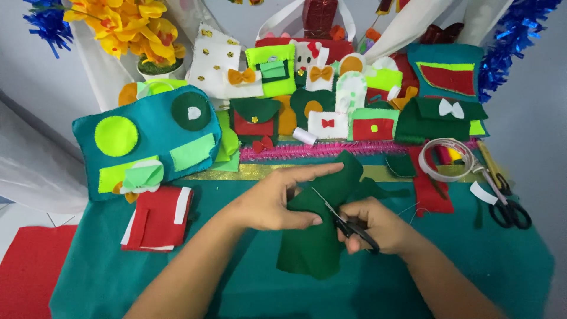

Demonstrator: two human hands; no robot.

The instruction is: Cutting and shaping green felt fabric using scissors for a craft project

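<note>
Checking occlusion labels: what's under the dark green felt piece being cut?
Under the dark green felt lies the teal cloth covering the table. The left hand grips it; the right hand works scissors. Anything beneath the felt's middle is hidden.

No packages, labels, signs or screens show among the felt pieces.

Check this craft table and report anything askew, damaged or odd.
Nothing looks damaged or spilled. The left hand holds dark green felt while the right hand cuts it with small scissors. A white strip lies loose by the larger scissors.
</note>
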